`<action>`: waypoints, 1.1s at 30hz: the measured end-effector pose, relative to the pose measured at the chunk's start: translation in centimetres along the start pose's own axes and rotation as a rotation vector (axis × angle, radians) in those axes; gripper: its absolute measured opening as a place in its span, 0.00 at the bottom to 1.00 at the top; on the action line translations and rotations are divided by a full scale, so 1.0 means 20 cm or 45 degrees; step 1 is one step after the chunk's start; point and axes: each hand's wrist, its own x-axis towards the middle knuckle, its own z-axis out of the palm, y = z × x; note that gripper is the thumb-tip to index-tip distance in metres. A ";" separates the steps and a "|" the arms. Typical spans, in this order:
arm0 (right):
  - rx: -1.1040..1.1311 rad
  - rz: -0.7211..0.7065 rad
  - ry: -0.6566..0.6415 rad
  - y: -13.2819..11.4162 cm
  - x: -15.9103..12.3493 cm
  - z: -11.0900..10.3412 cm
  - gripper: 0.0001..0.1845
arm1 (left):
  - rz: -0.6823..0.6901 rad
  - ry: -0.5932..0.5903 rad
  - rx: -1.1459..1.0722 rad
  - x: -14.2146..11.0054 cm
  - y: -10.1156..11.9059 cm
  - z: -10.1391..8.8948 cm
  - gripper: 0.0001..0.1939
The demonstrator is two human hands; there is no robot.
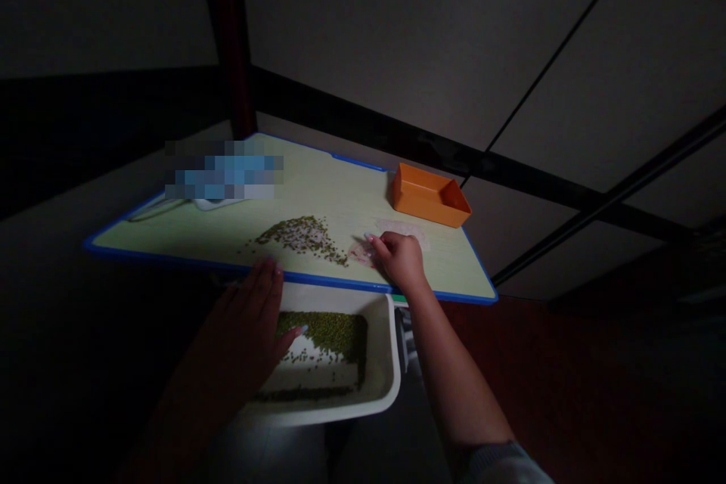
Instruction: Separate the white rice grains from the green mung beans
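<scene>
My left hand (252,325) is stretched over the table's near edge and the left side of a white plastic tub (391,363); its fingers are extended, with the thumb apart, and nothing shows in it. In the tub lie many small green beans (329,333), like mung beans. My right hand (401,257) is over the tabletop with its fingers curled and the thumb pressed against the index finger. Whatever it pinches is hidden. Beside its fingertips is a small reddish patch (360,253). To the left, green beans mixed with pale grains (300,233) are spread loosely.
The pale table (340,193) has a blue rim. An orange open box (428,197) stands at its back right. A blurred blue object (227,174) on a white base, with a cable, is at the left. Behind are wall panels; the surroundings are dark.
</scene>
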 end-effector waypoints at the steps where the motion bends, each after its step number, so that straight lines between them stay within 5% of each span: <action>1: 0.006 0.000 0.001 0.00 0.00 0.00 0.24 | -0.009 -0.027 -0.006 0.00 0.00 0.00 0.40; 33: -0.267 -0.068 -0.086 -0.06 0.04 0.00 0.25 | -0.004 0.021 -0.091 -0.01 -0.01 0.03 0.42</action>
